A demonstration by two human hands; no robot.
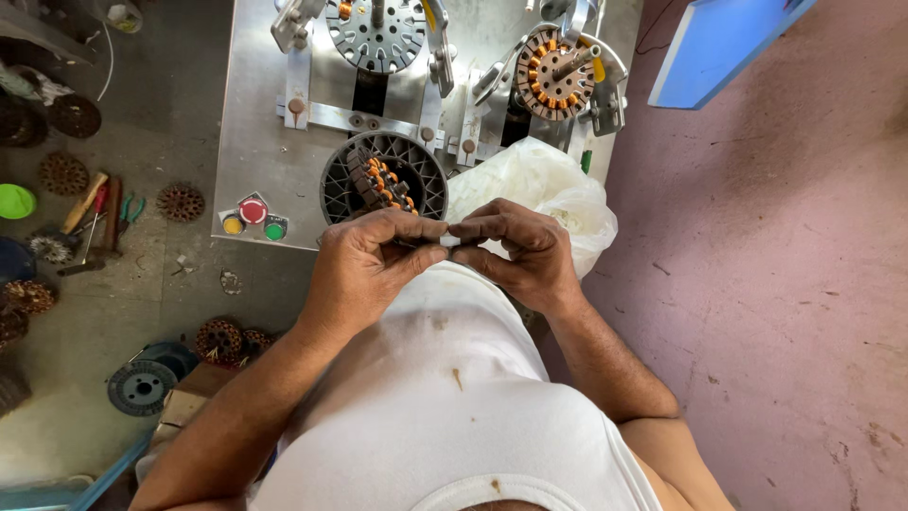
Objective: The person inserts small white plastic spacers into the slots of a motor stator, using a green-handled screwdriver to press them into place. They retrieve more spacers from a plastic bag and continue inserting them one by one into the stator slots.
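Observation:
My left hand and my right hand meet fingertip to fingertip in front of my chest, both pinching a small white piece between thumbs and forefingers. Just beyond my left hand lies a wound stator with copper coils, resting in a round black slotted basket at the near edge of a metal winding machine. Two more stators are mounted on the machine: a bare grey one and a copper-wound one.
A crumpled clear plastic bag lies past my right hand. Coloured push buttons sit on the machine's near left corner. Pliers, a hammer, stators and wire spools litter the floor at left. A blue board leans at upper right.

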